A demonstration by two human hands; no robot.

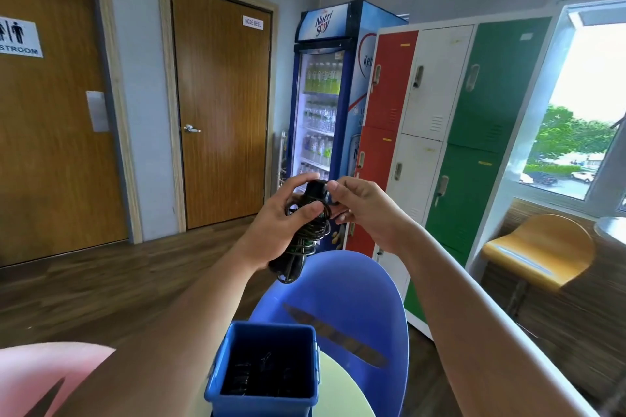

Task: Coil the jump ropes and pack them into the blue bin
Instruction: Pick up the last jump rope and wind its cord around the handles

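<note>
Above the blue bin (261, 405), the left hand (279, 225) clenched the coiled jump rope (306, 240); the right hand (367, 211) pinched its end, probably tucking it so the coil held.

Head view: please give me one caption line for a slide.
The left hand grips a coiled black jump rope while the right hand pinches its top, above the blue bin.
</note>
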